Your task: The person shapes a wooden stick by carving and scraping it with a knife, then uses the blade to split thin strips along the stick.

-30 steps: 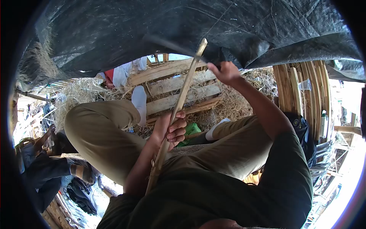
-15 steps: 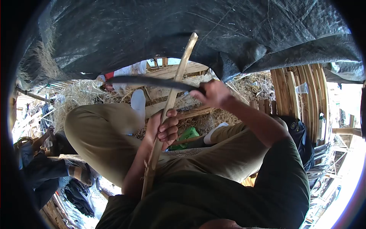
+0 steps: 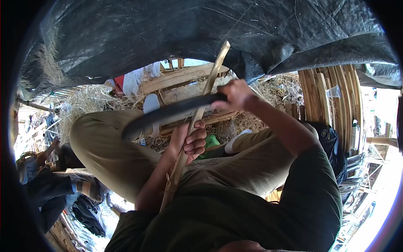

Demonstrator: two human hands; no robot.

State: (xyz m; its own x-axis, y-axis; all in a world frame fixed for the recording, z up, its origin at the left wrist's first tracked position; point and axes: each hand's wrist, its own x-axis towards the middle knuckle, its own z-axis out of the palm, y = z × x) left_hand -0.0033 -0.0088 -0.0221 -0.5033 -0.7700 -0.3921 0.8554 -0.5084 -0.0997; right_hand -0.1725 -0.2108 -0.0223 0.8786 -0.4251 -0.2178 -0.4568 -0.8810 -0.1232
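Observation:
My left hand [image 3: 191, 140] is closed around a long, pale strip of wood [image 3: 217, 65]. The strip slants up and to the right, its lower end close against my shirt, with a few thin shavings hanging near the bottom. Above that hand, my right hand [image 3: 236, 95] grips a machete [image 3: 168, 111] whose handle is hidden in the fingers. Its dark curved blade, blurred by motion, crosses over the strip and points left, the tip over my bent knee [image 3: 105, 138]. Whether the edge touches the wood, I cannot tell.
A black tarp [image 3: 168, 29] hangs low overhead. Upright boards [image 3: 331, 109] and a dark bag [image 3: 325, 140] stand at right. Straw [image 3: 92, 101] and planks [image 3: 180, 80] lie ahead, with green plastic [image 3: 210, 143] near my legs. Another person's leg [image 3: 54, 187] is at far left.
The machete blade has swung downward, its tip lowering toward my knee. My left hand and the wood strip have shifted slightly right, and the strip's top end sits a little lower.

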